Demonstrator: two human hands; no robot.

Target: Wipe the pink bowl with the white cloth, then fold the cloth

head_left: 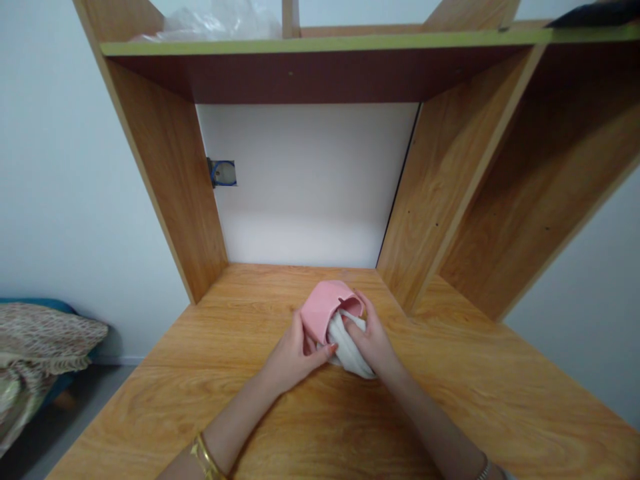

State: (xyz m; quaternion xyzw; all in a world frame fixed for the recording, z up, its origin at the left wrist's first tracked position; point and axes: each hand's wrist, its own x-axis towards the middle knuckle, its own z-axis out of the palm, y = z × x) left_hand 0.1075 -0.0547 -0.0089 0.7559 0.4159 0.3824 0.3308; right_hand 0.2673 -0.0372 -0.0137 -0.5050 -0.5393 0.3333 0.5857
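Observation:
A pink faceted container (323, 308), hollow and with a notch in its rim, is tilted above the desk with its opening toward me and to the right. My left hand (300, 350) grips it from the left, the thumb reaching across the lower rim. A white cloth (353, 350) is bunched at the opening, partly inside and partly hanging out below. My right hand (373, 333) holds the cloth, its thumb pressing the fabric in at the mouth while the other fingers go behind the container's right side. What lies deeper inside the container is hidden.
The wooden desk (240, 400) runs beneath both hands. Upright panels (165, 180) and a green-edged shelf (320, 44) frame the white back wall. Clear plastic wrapping (220, 23) lies on the shelf. An open socket box (223, 173) is in the wall; a patterned cloth (45, 340) lies at far left.

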